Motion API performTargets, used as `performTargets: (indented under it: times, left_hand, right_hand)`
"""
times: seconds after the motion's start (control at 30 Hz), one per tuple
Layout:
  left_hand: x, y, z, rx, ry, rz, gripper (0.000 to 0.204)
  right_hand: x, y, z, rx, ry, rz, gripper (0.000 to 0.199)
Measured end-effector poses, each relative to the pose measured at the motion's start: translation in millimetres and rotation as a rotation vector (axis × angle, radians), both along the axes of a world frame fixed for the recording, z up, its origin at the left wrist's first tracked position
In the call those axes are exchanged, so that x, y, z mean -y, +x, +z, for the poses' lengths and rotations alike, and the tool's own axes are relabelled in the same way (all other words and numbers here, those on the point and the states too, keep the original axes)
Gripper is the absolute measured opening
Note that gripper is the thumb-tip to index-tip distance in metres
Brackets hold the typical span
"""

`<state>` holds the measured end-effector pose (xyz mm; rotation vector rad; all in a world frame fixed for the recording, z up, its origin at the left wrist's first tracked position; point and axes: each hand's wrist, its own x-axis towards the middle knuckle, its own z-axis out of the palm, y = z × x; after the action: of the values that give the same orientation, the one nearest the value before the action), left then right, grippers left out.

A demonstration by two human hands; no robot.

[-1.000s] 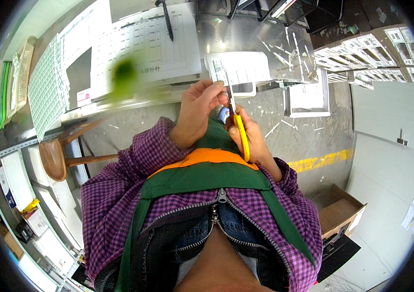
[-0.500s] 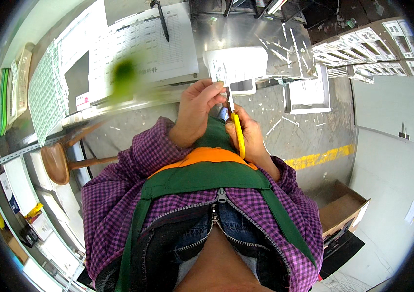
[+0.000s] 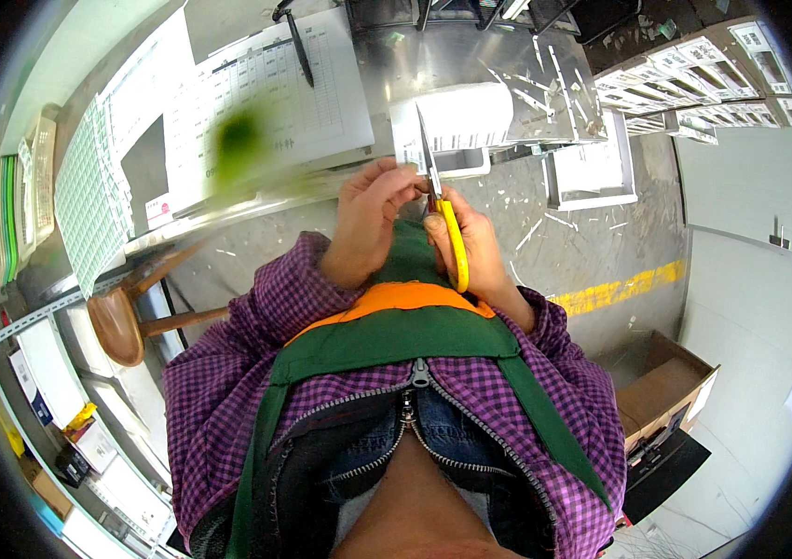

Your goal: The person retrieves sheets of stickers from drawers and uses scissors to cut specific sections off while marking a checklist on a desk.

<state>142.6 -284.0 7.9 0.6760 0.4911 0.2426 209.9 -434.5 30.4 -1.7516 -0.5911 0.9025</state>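
Note:
In front of my apron, my right hand (image 3: 478, 247) is closed around a pair of yellow-handled scissors (image 3: 457, 244). Their metal blades point away from me, and a long blade runs along the right edge of a white printed paper label (image 3: 407, 140). My left hand (image 3: 365, 219) pinches the near end of that label between thumb and fingers, close beside the blades. Just past the label, a white tray (image 3: 471, 112) sits at the table's near edge and holds white paper with printed marks.
Printed sheets (image 3: 321, 112) and a black pen (image 3: 301, 51) lie on the table to the left. Paper offcuts (image 3: 545, 93) are scattered at its right. A shallow white box (image 3: 592, 177) stands beyond, a wooden stool (image 3: 116, 326) at left, a cardboard box (image 3: 666, 387) at right. A green blur hangs left.
The scissors have swung slightly left, and more of their blade length shows beside the label. My left hand keeps its pinch. The whole view has shifted a little.

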Motion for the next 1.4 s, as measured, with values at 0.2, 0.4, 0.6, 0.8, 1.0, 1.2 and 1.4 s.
performTargets:
  times: [0.2, 0.4, 0.6, 0.8, 1.0, 1.2, 1.4]
  left_hand:
    - [-27, 4, 16, -0.003, 0.201, 0.156, 0.026]
    - [-57, -5, 22, 0.088, 0.092, 0.132, 0.036]
    - [-82, -3, 27, -0.024, 0.22, 0.071, 0.024]
    - [-106, 1, 19, -0.006, 0.514, -0.024, 0.023]
    - [-115, 15, 7, 0.036, 0.496, -0.104, 0.023]
    - [-93, 31, 35, -0.085, 0.445, -0.179, 0.024]
    - [-93, 38, 19, -0.153, 0.5, -0.103, 0.027]
  right_hand:
    - [19, 24, -1, -0.069, 0.092, 0.307, 0.055]
    - [47, 45, -13, -0.351, 0.403, 0.088, 0.054]
    - [65, 66, -5, 0.073, -0.047, 0.34, 0.084]
    - [59, 85, -12, 0.044, -0.032, 0.488, 0.089]
    - [47, 84, -1, -0.009, 0.059, 0.533, 0.074]
    - [38, 83, 5, 0.017, 0.065, 0.566, 0.07]
    - [42, 85, 1, 0.055, 0.052, 0.567, 0.075]
